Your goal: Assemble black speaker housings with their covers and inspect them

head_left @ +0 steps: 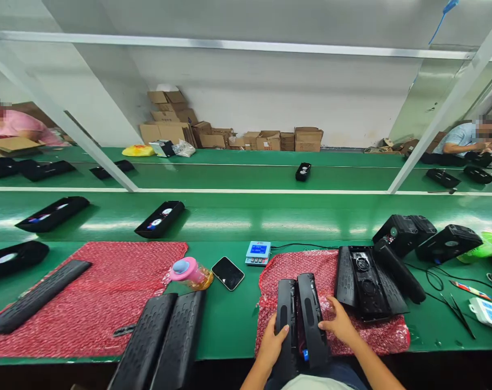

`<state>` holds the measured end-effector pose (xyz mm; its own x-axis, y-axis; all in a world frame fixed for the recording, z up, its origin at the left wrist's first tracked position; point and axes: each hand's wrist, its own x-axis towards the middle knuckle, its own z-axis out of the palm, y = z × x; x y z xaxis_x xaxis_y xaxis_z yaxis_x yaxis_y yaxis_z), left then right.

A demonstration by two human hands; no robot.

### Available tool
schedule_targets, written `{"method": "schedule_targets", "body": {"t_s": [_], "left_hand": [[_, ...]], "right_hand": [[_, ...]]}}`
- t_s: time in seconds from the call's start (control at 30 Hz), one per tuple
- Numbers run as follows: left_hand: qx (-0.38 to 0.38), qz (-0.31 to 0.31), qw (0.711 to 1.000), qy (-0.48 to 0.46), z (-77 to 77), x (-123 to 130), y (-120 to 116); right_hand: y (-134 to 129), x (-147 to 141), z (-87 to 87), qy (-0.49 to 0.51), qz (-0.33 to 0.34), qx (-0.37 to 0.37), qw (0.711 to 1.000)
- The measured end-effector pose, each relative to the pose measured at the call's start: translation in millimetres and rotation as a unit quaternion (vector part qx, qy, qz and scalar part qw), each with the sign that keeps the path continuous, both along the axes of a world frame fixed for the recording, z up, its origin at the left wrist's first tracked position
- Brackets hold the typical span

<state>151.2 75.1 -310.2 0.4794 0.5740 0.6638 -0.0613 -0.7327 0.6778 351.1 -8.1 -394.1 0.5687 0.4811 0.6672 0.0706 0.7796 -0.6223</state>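
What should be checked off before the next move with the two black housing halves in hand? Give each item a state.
1. Left hand grips the left housing half: ok.
2. Right hand rests on the right housing half: ok.
3. Both halves lie over the red bubble wrap, not the bare green bench: ok.
4. Halves closed flush along the seam: not ok, a gap shows between them.
5. Internal wiring clear of the seam: cannot tell, only a bit of blue shows at the near end.
6. Stacked speaker parts at right clear of the hands: ok.
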Motion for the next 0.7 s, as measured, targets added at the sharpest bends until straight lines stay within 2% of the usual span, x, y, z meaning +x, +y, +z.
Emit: {"method": "schedule_targets", "body": {"t_s": [0.1,0.2,0.33,0.57,0.7], "left_hand": [[-0.013,-0.010,0.999,-0.035,-8.4,-3.8,-6.4],[-0.054,-0.036,0.997,-0.046,-10.4,-2.4,-14.2],[-0.104,-0.058,0.991,-0.061,-5.8,-1.2,-16.2],[-0.118,-0.076,0.988,-0.071,2.1,-2.4,-15.1],[-0.099,-0.064,0.992,-0.041,13.7,-0.9,-17.0]], "right_hand": [[19.9,-19.8,-9.1,0.055,0.103,0.014,0.993],[26.2,-31.8,-4.6,0.092,0.149,0.028,0.984],[23.0,-27.1,3.3,0.090,0.211,0.006,0.973],[15.6,-21.1,7.7,0.078,0.214,-0.016,0.974],[14.7,-24.7,11.1,0.077,0.206,-0.020,0.975]]}}
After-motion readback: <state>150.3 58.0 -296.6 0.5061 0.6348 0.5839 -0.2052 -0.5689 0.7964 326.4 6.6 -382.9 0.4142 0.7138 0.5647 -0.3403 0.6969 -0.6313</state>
